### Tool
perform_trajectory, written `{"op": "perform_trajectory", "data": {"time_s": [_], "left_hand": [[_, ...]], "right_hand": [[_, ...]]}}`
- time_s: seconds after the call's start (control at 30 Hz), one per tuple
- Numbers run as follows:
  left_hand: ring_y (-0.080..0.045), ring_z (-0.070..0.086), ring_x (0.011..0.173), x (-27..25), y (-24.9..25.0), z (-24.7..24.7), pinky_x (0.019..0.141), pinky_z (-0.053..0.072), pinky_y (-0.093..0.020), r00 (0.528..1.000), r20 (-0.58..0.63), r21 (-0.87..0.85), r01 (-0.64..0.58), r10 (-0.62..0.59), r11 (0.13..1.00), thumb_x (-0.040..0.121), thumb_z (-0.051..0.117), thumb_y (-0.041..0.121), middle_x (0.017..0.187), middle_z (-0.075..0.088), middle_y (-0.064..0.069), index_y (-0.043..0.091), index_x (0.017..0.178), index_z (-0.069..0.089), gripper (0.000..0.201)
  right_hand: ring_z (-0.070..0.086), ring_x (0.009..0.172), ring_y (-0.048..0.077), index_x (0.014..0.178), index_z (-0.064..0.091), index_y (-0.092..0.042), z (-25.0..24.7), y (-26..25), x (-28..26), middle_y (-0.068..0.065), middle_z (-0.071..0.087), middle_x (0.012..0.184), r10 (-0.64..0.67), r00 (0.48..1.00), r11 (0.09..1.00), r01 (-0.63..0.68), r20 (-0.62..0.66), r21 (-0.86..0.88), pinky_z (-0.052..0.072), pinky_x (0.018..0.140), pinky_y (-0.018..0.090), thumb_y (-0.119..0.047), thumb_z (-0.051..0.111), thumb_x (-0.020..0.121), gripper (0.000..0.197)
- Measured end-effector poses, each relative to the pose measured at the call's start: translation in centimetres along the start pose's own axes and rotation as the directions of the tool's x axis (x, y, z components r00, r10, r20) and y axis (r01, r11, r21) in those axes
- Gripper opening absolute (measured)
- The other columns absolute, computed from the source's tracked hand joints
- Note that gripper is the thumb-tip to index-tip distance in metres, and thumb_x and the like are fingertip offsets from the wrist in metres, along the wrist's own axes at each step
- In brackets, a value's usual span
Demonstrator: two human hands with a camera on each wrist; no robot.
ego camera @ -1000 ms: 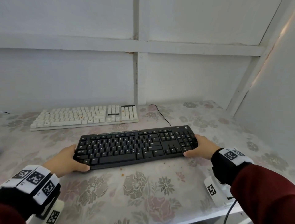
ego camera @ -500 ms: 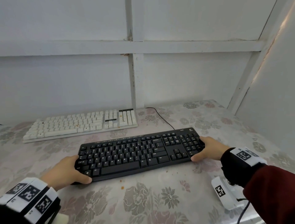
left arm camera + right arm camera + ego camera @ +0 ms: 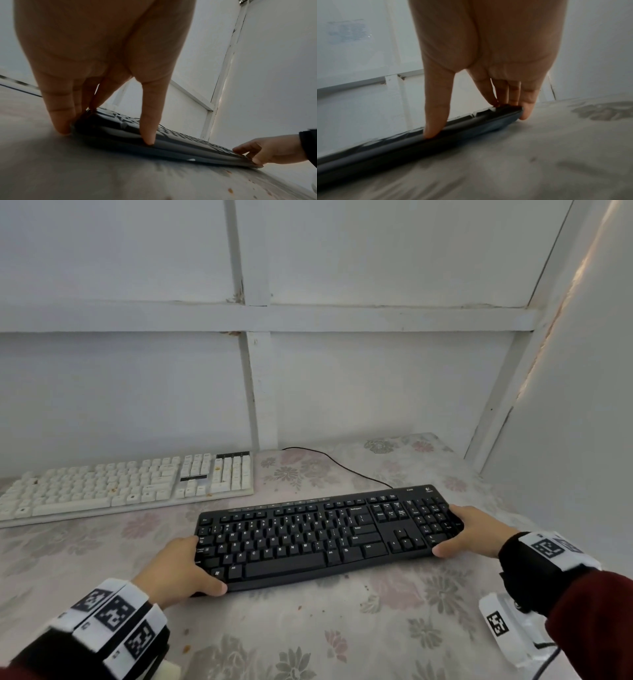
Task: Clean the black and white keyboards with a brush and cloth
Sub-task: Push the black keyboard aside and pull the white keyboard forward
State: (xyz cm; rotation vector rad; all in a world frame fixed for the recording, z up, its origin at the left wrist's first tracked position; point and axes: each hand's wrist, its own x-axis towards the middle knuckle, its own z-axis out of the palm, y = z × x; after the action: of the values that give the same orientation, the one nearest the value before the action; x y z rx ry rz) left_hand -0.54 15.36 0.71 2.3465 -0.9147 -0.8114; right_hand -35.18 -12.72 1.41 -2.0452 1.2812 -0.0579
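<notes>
The black keyboard (image 3: pixel 308 539) lies on the flowered table cover, angled a little, and both hands hold it. My left hand (image 3: pixel 178 566) grips its left end, thumb on the front rim (image 3: pixel 147 135), fingers against the side. My right hand (image 3: pixel 476 532) grips the right end by the number pad, thumb on the front edge (image 3: pixel 435 125) and fingers round the far corner. The white keyboard (image 3: pixel 120 487), speckled with brown crumbs, lies behind at the left. I see no brush or cloth.
The black keyboard's cable (image 3: pixel 342 465) runs back to the white panelled wall (image 3: pixel 308 388). Another white wall (image 3: pixel 565 405) closes the right side. Brown crumbs (image 3: pixel 299 607) dot the table cover (image 3: pixel 342 638) in front of the keyboard.
Both hands have slid the black keyboard to the right, away from the white keyboard, keeping the same grip. The head view has turned slightly right.
</notes>
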Motion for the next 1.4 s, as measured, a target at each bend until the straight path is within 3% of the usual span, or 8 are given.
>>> {"op": "perform_trajectory", "data": {"time_s": [0.03, 0.17, 0.3, 0.47, 0.57, 0.73, 1.2, 1.4], "left_hand": [[-0.018, 0.063, 0.084, 0.3, 0.7, 0.7, 0.07, 0.049, -0.027, 1.0, -0.004, 0.002, -0.004, 0.004, 1.0, 0.053, 0.088, 0.011, 0.095, 0.067, -0.005, 0.011, 0.094, 0.06, 0.05], [-0.011, 0.058, 0.082, 1.3, 4.0, 3.1, 0.061, 0.041, -0.019, 1.0, -0.015, 0.025, -0.022, 0.023, 0.999, 0.06, 0.085, 0.011, 0.094, 0.062, 0.0, 0.015, 0.094, 0.057, 0.044], [-0.014, 0.06, 0.087, 2.6, 6.8, 4.7, 0.065, 0.043, -0.021, 1.0, -0.014, 0.028, -0.024, 0.025, 0.999, 0.06, 0.085, 0.014, 0.095, 0.063, 0.0, 0.015, 0.096, 0.058, 0.045], [-0.015, 0.059, 0.091, 4.4, 9.0, 5.4, 0.075, 0.044, -0.024, 0.999, -0.031, 0.045, -0.028, 0.029, 0.999, 0.062, 0.085, 0.016, 0.103, 0.063, 0.001, 0.015, 0.106, 0.058, 0.052], [-0.014, 0.056, 0.091, 5.4, 10.2, 5.4, 0.076, 0.041, -0.022, 0.999, -0.037, 0.039, -0.025, 0.027, 0.999, 0.064, 0.083, 0.015, 0.104, 0.062, 0.002, 0.014, 0.111, 0.056, 0.054], [-0.019, 0.052, 0.113, 7.0, 11.5, 4.7, 0.088, 0.038, -0.023, 0.998, -0.067, 0.082, -0.003, 0.009, 0.997, 0.073, 0.079, 0.021, 0.128, 0.055, -0.003, 0.011, 0.132, 0.044, 0.07], [-0.023, 0.04, 0.131, 11.4, 12.9, 3.5, 0.104, 0.034, -0.03, 0.997, -0.076, 0.249, 0.044, -0.025, 0.967, 0.079, 0.072, 0.034, 0.145, 0.04, -0.008, 0.006, 0.143, 0.029, 0.082], [-0.023, 0.034, 0.136, 11.9, 13.2, 3.4, 0.106, 0.031, -0.03, 0.994, -0.102, 0.297, 0.073, -0.044, 0.952, 0.083, 0.067, 0.038, 0.15, 0.031, -0.009, 0.005, 0.145, 0.023, 0.082]], "right_hand": [[0.061, 0.09, 0.011, 0.112, 0.057, -0.018, -0.7, 0.5, 0.3, -0.002, 0.065, 0.103, -0.012, 1.0, 1.0, 0.012, 0.003, 0.002, 0.045, 0.071, 0.02, -0.065, 0.083, 0.009, 0.116], [0.059, 0.09, 0.012, 0.118, 0.056, -0.012, -3.4, 2.5, 1.8, 0.001, 0.063, 0.105, 0.042, 0.999, 0.999, -0.042, -0.003, 0.02, 0.04, 0.066, 0.014, -0.019, 0.087, 0.061, 0.066], [0.062, 0.094, 0.015, 0.113, 0.06, -0.017, -5.5, 4.7, 4.0, 0.0, 0.067, 0.102, 0.022, 0.999, 1.0, -0.022, -0.029, -0.013, 0.043, 0.074, 0.022, -0.051, 0.09, 0.013, 0.109], [0.061, 0.091, 0.015, 0.119, 0.059, -0.011, -7.1, 5.6, 6.4, 0.001, 0.067, 0.101, 0.042, 0.999, 0.999, -0.041, -0.029, 0.028, 0.04, 0.069, 0.015, -0.009, 0.086, 0.062, 0.063], [0.06, 0.091, 0.016, 0.12, 0.057, -0.013, -7.6, 5.7, 8.1, 0.002, 0.066, 0.103, 0.043, 0.998, 0.999, -0.043, -0.035, 0.018, 0.041, 0.067, 0.016, -0.01, 0.084, 0.065, 0.061], [0.058, 0.104, 0.021, 0.125, 0.055, -0.013, -8.1, 5.0, 10.9, 0.005, 0.064, 0.114, 0.031, 0.999, 1.0, -0.031, -0.042, -0.005, 0.039, 0.087, 0.026, -0.015, 0.085, 0.065, 0.067], [0.05, 0.096, 0.018, 0.126, 0.051, -0.006, -8.3, 1.9, 14.6, 0.01, 0.058, 0.124, 0.044, 0.995, 0.983, -0.058, -0.085, -0.171, 0.036, 0.082, 0.023, -0.025, 0.08, 0.074, 0.062], [0.051, 0.114, 0.025, 0.13, 0.046, -0.003, -8.1, 0.7, 14.8, 0.013, 0.053, 0.13, 0.04, 0.994, 0.971, -0.064, -0.104, -0.232, 0.037, 0.088, 0.026, -0.027, 0.075, 0.08, 0.063]]}}
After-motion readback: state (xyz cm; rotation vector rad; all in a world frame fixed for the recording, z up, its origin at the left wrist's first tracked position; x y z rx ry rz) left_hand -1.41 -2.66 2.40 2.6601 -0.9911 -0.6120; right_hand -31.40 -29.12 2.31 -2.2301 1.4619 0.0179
